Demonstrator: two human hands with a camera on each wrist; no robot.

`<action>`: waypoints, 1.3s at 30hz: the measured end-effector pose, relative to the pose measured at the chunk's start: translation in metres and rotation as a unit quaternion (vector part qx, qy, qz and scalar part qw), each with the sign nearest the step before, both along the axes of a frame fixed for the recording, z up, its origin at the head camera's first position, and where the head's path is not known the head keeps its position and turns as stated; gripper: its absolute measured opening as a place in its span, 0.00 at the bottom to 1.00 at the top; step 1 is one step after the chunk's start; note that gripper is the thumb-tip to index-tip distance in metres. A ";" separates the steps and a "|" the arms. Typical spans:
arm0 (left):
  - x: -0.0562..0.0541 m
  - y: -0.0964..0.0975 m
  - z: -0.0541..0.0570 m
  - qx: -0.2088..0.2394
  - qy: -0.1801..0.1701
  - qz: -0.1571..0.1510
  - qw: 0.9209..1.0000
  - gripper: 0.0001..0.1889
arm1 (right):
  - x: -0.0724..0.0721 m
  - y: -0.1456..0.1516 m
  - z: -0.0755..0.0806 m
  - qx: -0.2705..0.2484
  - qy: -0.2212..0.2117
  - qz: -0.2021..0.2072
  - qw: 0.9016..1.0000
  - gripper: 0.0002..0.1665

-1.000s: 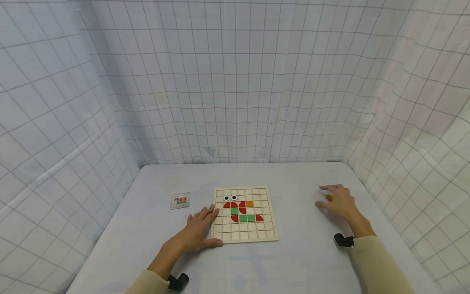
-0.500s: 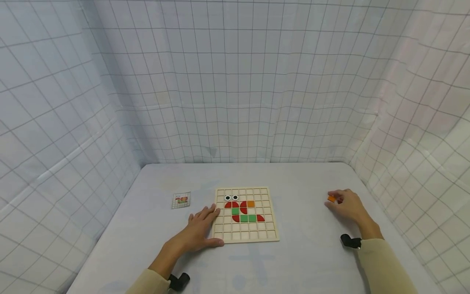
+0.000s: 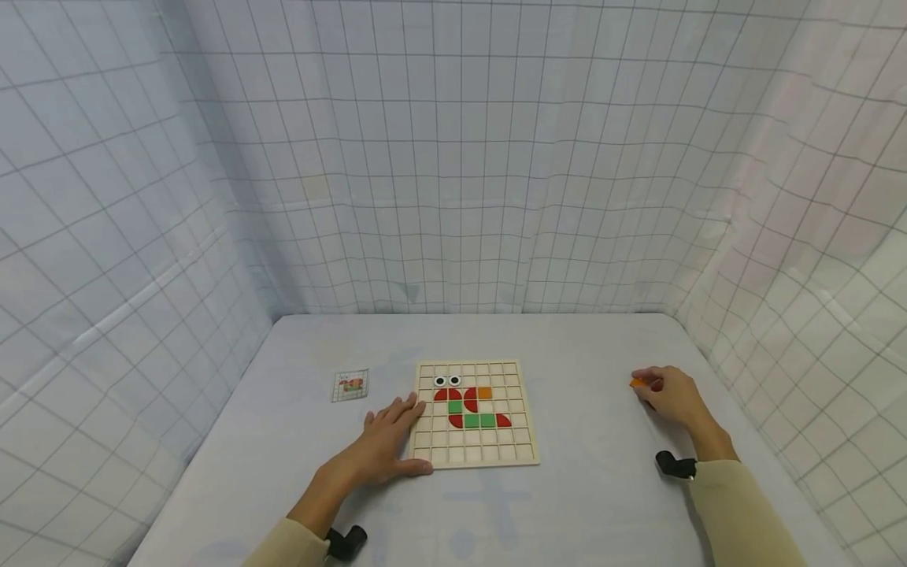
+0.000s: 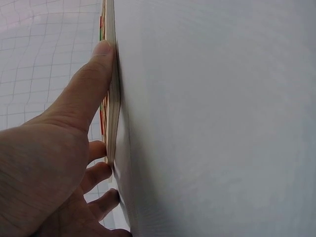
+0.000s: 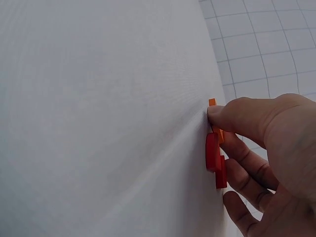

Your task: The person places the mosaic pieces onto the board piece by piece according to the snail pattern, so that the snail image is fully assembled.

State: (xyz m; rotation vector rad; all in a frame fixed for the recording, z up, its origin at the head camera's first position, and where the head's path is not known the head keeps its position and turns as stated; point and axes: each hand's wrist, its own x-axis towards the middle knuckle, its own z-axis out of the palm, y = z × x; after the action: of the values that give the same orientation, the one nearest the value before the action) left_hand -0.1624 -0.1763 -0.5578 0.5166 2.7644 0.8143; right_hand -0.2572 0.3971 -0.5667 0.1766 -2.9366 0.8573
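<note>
My left hand rests on the left edge of a pale wooden grid board, its fingers spread and fairly straight. In the left wrist view the thumb lies along the board's side. On the board sit red, green and orange tiles, among them a green tile and an orange square, plus two round eye pieces. Far to the right, my right hand pinches an orange tile between thumb and fingers. Red tiles show beside those fingers in the right wrist view, partly overlapping.
A small picture card with a coloured pattern lies left of the board. White cloth covers the table. Grid-lined curtains hang at the back and both sides.
My right hand closed its fingers on the orange tile and moved slightly right, then stayed nearly in place while the tile turned. The left hand kept its place on the board.
</note>
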 end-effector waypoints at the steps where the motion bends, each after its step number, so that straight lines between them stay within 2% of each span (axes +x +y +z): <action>1: 0.000 0.000 0.000 -0.001 0.000 0.000 1.000 0.60 | 0.000 0.000 0.000 0.001 0.000 0.000 1.000 0.19; 16: -0.001 0.000 0.004 0.001 0.004 -0.001 1.000 0.60 | -0.001 -0.001 0.002 -0.003 0.008 0.002 1.000 0.19; 21: -0.002 -0.001 0.002 0.003 0.003 -0.003 1.000 0.60 | 0.001 -0.005 0.004 0.005 0.009 -0.011 1.000 0.19; 39: 0.001 0.001 0.001 0.003 0.001 0.001 1.000 0.60 | 0.001 -0.037 0.004 -0.018 0.003 0.004 1.000 0.19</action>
State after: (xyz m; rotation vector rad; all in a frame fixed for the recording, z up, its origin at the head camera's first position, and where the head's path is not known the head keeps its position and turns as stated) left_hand -0.1612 -0.1756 -0.5569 0.5163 2.7649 0.8224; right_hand -0.2562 0.3599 -0.5632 0.1900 -2.9149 0.9076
